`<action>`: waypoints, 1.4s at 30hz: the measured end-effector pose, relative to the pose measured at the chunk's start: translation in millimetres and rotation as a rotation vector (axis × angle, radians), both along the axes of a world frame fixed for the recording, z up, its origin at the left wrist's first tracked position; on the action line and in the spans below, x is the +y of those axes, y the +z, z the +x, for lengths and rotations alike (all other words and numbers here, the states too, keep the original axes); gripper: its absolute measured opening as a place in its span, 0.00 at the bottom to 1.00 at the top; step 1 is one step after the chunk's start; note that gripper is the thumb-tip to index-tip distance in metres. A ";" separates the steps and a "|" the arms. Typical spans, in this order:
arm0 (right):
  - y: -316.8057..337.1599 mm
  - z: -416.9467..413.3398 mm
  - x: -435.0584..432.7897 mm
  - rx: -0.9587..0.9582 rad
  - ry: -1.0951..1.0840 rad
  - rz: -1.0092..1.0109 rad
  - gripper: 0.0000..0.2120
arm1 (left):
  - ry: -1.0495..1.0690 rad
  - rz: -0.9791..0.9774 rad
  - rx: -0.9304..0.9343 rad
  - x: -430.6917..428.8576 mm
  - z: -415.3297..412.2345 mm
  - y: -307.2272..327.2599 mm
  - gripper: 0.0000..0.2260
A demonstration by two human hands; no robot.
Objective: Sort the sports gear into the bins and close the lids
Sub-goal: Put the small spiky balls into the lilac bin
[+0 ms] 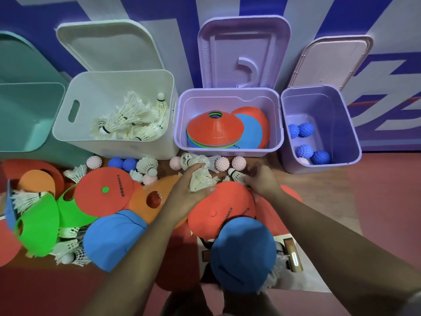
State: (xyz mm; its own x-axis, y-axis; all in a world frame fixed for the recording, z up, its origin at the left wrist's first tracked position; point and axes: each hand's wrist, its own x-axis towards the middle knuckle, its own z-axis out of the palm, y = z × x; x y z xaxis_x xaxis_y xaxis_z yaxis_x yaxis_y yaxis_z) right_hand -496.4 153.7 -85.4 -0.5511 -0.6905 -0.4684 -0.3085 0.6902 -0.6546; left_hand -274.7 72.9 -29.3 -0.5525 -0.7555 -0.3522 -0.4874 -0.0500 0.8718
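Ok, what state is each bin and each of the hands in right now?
Teal bin, lid open, nothing visible inside.
White bin, lid open, holds shuttlecocks.
Middle purple bin, lid open, holds cones and discs.
Right purple bin, lid open, holds blue spiky balls.
Left hand, grips a bunch of shuttlecocks.
Right hand, blurred, grip unclear.

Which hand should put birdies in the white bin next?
The left hand. It grips a bunch of shuttlecocks and sits nearer the white bin. The right hand is farther right, only reaching at one loose shuttlecock; its grip is blurred.
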 end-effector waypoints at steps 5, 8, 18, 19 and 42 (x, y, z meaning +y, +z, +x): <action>3.2 -5.0 8.9 0.026 -0.074 0.006 0.06 | -0.024 -0.008 -0.010 -1.3 -3.4 3.5 0.29; 3.4 -5.5 13.4 0.125 -0.013 -0.079 0.04 | -0.030 -0.013 -0.021 -2.2 -3.7 5.0 0.29; 70.2 -4.1 27.9 0.354 0.275 -0.503 0.09 | -0.149 -0.178 -0.107 -5.0 -5.9 16.7 0.31; 80.5 -4.4 27.5 0.344 0.313 -0.525 0.10 | -0.161 -0.199 -0.110 -5.8 -6.6 20.5 0.31; 160.5 178.2 -135.8 -0.142 0.157 -0.722 0.12 | -0.139 -0.403 -0.042 -153.6 132.8 104.0 0.33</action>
